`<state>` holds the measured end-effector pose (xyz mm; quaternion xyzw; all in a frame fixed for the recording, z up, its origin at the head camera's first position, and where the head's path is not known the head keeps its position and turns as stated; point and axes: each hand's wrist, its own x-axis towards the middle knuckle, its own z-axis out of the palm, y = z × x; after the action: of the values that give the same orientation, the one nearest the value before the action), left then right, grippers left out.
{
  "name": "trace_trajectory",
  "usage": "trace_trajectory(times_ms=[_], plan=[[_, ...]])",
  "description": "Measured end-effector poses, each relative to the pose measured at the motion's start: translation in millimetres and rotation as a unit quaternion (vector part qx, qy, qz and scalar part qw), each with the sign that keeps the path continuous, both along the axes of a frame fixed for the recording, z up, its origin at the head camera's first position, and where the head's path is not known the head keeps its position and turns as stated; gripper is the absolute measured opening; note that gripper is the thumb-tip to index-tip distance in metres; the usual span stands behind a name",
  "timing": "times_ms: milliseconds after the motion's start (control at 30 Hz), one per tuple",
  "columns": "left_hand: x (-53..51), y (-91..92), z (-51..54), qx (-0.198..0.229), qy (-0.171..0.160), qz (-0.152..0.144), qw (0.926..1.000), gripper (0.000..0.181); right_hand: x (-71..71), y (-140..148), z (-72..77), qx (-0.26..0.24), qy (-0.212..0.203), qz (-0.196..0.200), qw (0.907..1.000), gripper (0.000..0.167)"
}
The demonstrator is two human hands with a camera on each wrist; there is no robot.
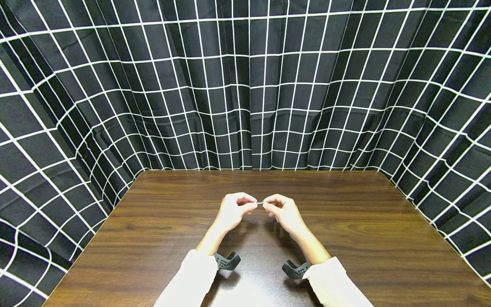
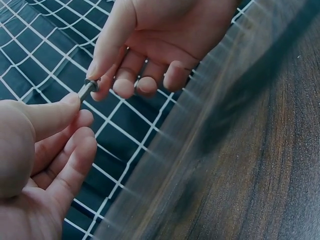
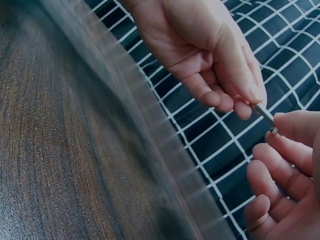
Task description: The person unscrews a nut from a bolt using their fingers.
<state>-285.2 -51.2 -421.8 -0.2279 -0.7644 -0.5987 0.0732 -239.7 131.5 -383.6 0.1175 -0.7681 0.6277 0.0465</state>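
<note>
A short, thin metal rod (image 1: 260,203) spans the small gap between the two hands above the table. My left hand (image 1: 232,211) pinches one end between thumb and fingertip, and my right hand (image 1: 285,214) pinches the other. Seen in the left wrist view, the rod (image 2: 87,91) is grey, with a dark, wider ring-like end at the right thumb. The right wrist view shows the same rod (image 3: 263,114) slanting between both thumbs. The tips of the rod are partly hidden by the fingers.
Below the hands lies a brown wood-grain table (image 1: 172,204). A black curtain (image 1: 251,94) with a white grid stands behind it and along both sides. Dark devices are strapped at the left wrist (image 1: 228,261) and right wrist (image 1: 296,269), beside white sleeves.
</note>
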Motion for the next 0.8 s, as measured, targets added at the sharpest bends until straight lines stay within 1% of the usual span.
trace_trajectory(times_ms=[67, 167, 267, 333, 400, 500, 533, 667, 733, 800], plan=[[-0.3, 0.1, -0.3, -0.004, 0.003, 0.004, 1.0, 0.01, -1.3, 0.7, -2.4, -0.004, 0.012, 0.005, 0.9999, 0.018], [0.1, 0.1, 0.0, -0.005, 0.004, 0.006, 1.0, 0.007, -10.3, 3.3, -13.9, -0.01, 0.026, 0.01, 0.9995, 0.023], [0.5, -0.1, 0.4, -0.002, 0.002, 0.003, 1.0, 0.008, -19.8, 4.5, -25.6, -0.006, 0.028, 0.0, 0.9996, 0.031], [0.8, -0.1, 0.7, 0.002, 0.0, 0.0, 1.0, 0.01, -23.2, 4.1, -30.8, -0.001, 0.029, -0.007, 0.9996, 0.033], [1.3, 0.0, 0.5, 0.006, -0.001, -0.002, 1.0, 0.01, -23.9, 3.4, -33.1, 0.008, 0.031, -0.017, 0.9993, 0.029], [2.1, 0.6, 0.0, 0.007, 0.0, -0.004, 1.0, 0.01, -24.0, 3.5, -35.0, 0.02, 0.029, -0.029, 0.999, 0.018], [2.5, 1.0, -0.1, 0.007, 0.001, -0.006, 1.0, 0.009, -23.9, 3.7, -35.1, 0.024, 0.026, -0.034, 0.9988, 0.019], [2.7, 2.7, -1.0, 0.005, 0.001, -0.017, 0.9998, 0.012, -23.5, 4.8, -35.1, 0.043, 0.01, -0.047, 0.9979, 0.035], [3.9, 3.3, 0.0, 0.0, 0.001, -0.021, 0.9998, 0.013, -22.9, 5.1, -34.6, 0.051, 0.008, -0.05, 0.9974, 0.039], [6.6, 3.5, 3.5, -0.008, 0.003, -0.022, 0.9997, 0.014, -22.6, 5.4, -34.7, 0.05, 0.007, -0.047, 0.9976, 0.039]])
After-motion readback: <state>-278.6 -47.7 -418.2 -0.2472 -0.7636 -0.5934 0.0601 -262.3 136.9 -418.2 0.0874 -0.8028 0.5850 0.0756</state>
